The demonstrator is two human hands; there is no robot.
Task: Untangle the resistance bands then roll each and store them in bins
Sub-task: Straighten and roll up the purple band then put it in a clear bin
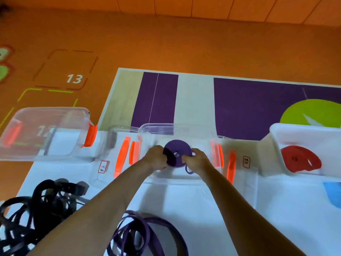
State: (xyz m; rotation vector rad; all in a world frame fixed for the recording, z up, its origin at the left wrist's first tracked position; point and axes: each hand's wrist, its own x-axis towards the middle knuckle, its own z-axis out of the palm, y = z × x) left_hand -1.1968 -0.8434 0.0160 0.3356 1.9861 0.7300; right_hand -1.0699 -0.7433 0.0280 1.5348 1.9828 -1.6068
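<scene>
I see my left hand (156, 157) and right hand (197, 159), fingers curled, gripping the rolled purple resistance band (177, 149) in the mouth of the clear plastic bin with orange latches (175, 182). Cannot tell if it rests on the bottom.

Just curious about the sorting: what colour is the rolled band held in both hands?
Purple. The rolled band shows best in the head view.

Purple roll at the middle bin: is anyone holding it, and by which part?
Yes. The left hand grips the rolled purple band by its left edge, the right hand by its right edge. A loose end hangs below.
</scene>
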